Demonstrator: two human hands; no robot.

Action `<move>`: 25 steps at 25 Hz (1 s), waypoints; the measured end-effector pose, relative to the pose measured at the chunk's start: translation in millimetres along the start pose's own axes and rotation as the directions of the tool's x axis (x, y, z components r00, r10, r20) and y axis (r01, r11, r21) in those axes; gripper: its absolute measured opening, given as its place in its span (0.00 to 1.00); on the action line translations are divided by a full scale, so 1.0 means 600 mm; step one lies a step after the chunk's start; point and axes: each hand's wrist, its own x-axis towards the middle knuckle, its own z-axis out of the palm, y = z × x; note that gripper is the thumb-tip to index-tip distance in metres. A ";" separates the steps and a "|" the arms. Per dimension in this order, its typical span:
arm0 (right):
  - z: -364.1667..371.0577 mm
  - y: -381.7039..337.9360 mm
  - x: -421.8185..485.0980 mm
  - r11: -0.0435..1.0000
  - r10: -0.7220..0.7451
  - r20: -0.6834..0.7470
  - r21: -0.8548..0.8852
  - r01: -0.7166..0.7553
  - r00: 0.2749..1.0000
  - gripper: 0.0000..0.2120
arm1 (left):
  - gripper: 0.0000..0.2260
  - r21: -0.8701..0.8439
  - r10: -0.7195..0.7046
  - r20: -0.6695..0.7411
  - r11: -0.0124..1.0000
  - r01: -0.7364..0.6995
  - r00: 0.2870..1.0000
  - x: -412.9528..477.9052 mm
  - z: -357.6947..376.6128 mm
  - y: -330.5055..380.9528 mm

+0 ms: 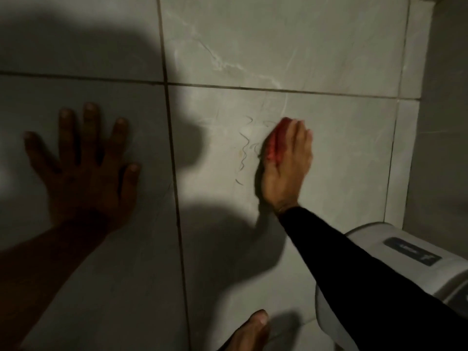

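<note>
My left hand [83,163] lies flat on the grey tiled wall [316,59], fingers spread, in deep shadow. My right hand [288,165], in a black sleeve, presses a red scrubbing pad [274,145] against the lit tile; its fingers curl over the pad. Thin dark squiggly marks [244,150], like stray hairs, sit on the tile just left of the pad.
A grey-white toilet cistern [405,254] with a dark flush panel fills the lower right. Dark grout lines cross the wall. A side wall meets it in a corner at the right. A bare foot [250,330] shows at the bottom edge.
</note>
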 end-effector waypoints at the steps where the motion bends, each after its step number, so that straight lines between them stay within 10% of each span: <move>1: 0.003 -0.009 -0.017 0.996 -0.084 0.050 -0.021 0.085 0.995 0.34 | 0.33 0.007 -0.006 0.006 1.000 0.006 1.000 0.000 -0.002 0.000; 4: -0.023 0.024 -0.087 0.986 -0.158 0.201 -0.025 0.166 0.967 0.33 | 0.33 0.016 -0.043 0.009 0.999 0.043 0.999 -0.005 -0.009 0.004; 8: -0.015 -0.030 0.051 0.997 0.050 -0.043 -0.054 -0.053 0.998 0.34 | 0.33 0.054 -0.020 -0.007 0.998 0.021 1.000 -0.005 -0.006 0.005; 13: 0.018 -0.060 -0.128 0.927 -0.354 0.128 -0.081 0.366 0.926 0.32 | 0.33 0.053 -0.033 -0.001 0.998 0.033 0.999 -0.002 -0.006 0.000; 18: 0.008 -0.017 -0.060 0.994 0.044 0.024 -0.101 -0.042 0.999 0.37 | 0.34 0.072 -0.012 -0.018 0.997 0.014 1.000 -0.002 0.002 0.000; 23: 0.040 -0.065 -0.146 0.898 -0.400 0.192 -0.115 0.426 0.896 0.32 | 0.34 0.076 -0.009 -0.043 0.997 0.013 0.999 -0.001 0.005 -0.008; 25: 0.012 -0.013 -0.146 0.919 -0.359 0.205 -0.095 0.384 0.910 0.32 | 0.34 0.087 -0.004 -0.043 0.996 0.008 0.999 -0.003 0.006 -0.005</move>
